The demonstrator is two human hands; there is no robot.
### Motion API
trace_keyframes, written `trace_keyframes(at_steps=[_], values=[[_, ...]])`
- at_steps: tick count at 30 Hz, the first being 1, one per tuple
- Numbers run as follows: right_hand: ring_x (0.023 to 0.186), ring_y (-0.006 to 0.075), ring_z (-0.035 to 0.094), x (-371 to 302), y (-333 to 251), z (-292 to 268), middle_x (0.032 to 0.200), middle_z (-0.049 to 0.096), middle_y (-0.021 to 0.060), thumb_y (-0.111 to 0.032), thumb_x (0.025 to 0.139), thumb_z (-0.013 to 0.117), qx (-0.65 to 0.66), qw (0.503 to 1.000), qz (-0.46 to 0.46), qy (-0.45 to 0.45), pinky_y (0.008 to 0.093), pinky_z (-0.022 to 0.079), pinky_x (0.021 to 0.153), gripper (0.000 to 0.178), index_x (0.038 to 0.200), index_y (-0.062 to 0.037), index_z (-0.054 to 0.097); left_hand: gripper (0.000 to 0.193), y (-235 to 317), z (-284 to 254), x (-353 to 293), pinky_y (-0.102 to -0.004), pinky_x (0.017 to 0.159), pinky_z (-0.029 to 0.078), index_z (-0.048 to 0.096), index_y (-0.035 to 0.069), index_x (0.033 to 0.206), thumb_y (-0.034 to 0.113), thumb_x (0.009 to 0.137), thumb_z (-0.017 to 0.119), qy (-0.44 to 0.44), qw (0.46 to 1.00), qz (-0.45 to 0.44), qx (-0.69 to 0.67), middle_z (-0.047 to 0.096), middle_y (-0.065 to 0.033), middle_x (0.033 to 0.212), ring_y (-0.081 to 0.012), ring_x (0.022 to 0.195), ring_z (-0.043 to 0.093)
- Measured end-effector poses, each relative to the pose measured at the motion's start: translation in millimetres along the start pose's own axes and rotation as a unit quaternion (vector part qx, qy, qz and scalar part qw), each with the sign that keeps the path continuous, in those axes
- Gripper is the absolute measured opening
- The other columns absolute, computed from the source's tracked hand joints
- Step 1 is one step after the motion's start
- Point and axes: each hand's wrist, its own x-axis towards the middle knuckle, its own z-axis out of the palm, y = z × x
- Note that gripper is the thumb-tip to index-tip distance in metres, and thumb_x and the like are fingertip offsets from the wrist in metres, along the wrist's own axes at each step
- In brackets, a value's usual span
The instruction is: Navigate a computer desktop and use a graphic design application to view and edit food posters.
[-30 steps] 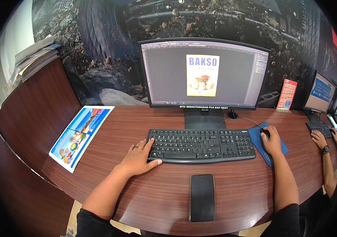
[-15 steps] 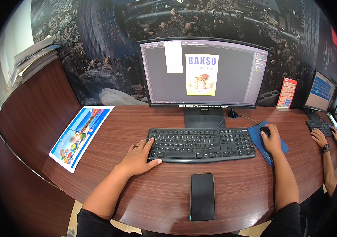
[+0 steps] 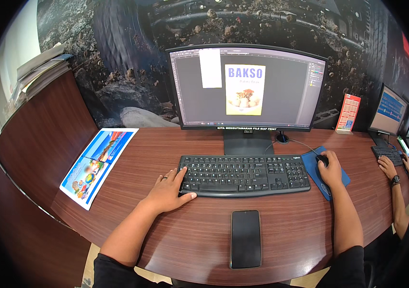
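Note:
My left hand [image 3: 167, 190] lies at the left end of a black keyboard [image 3: 243, 175], fingers spread, with the fingertips on its left edge and the thumb along the front edge. A ring shows on one finger. My right hand [image 3: 329, 169] is wrapped over a black computer mouse [image 3: 323, 159], mostly hidden under the palm and fingers. That mouse rests on a blue mouse pad [image 3: 321, 180]. Behind the keyboard stands a wide monitor [image 3: 281, 103]. Its screen displays a poster design [image 3: 244, 91] with a bowl of food, beside a blank white rectangle.
A dark phone [image 3: 245, 239] lies in front of the keyboard. Colourful printed sheets [image 3: 100, 163] are at the left, beside a wooden partition bearing stacked papers [image 3: 41, 72]. A red stand-up card [image 3: 348, 114] is right of the monitor. Another person's hands [image 3: 387, 167] work at a second keyboard.

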Motion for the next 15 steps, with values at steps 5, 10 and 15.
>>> trace_keyframes(at_steps=[5,10,15], values=[[0.115,0.0389,0.066,0.1,0.2,0.4,0.12,0.066,0.0173,-0.008,0.084,0.068,-0.004,1.0,0.009,-0.002,0.0432,0.052,0.1,0.032,0.116,-0.003,0.065,0.105,0.8,-0.7,0.3,-0.0623,0.125,0.026,0.026,0.0,0.165,0.071,0.095,0.059,-0.004,1.0,-0.003,0.003,0.038,-0.0334,0.16,-0.0471,0.154,0.033],[0.115,0.0379,0.066,-0.4,0.6,1.1,0.12,0.067,0.0166,-0.008,0.085,0.068,-0.008,1.0,0.01,0.002,0.0425,0.052,0.1,0.033,0.117,-0.0036,0.065,0.105,1.6,-1.5,-0.3,-0.0618,0.125,0.026,0.026,0.001,0.165,0.071,0.095,0.059,-0.008,1.0,-0.009,0.0,0.037,-0.0328,0.161,-0.0467,0.154,0.032],[0.115,0.0373,0.066,0.2,2.9,3.0,0.12,0.067,0.0156,-0.007,0.084,0.068,-0.009,1.0,0.001,0.004,0.0422,0.052,0.1,0.033,0.117,-0.0037,0.065,0.105,0.1,-0.6,0.5,-0.062,0.125,0.025,0.026,0.001,0.165,0.071,0.095,0.059,-0.005,1.0,-0.006,-0.003,0.037,-0.033,0.161,-0.0467,0.154,0.032]])
